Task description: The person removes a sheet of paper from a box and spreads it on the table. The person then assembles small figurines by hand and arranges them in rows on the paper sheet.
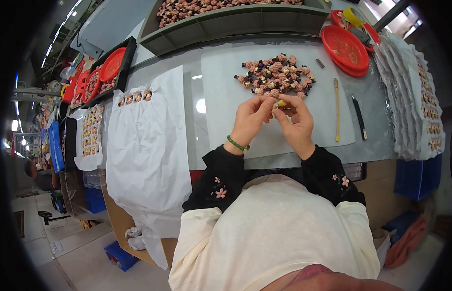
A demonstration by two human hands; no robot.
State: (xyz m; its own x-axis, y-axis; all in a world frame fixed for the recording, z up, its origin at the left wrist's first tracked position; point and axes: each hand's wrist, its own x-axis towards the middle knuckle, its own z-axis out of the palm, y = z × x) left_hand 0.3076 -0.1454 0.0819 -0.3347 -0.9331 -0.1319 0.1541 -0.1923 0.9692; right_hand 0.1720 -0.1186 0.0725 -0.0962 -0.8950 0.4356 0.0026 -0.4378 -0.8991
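Observation:
My left hand (251,116) and my right hand (295,121) meet over the white sheet (218,92), fingers pinched close together. Between the fingertips is a small piece with a yellow part (282,103); its kind is too small to make out. The right thumb and fingers press on it, and the left thumb and forefinger are closed right beside it, their grip partly hidden. Just beyond my fingers lies a pile of small pink figurine pieces (279,75) with dark and cream parts. A green bead bracelet (236,143) circles my left wrist.
A grey-green bin (245,24) of similar pieces stands at the back. Red plates (345,48) sit back right, near stacked wrapped sheets (398,92). Right of the pile lie a thin wooden stick (336,111) and a black pen-like tool (359,117). Left, white paper (148,126) carries a row of pieces.

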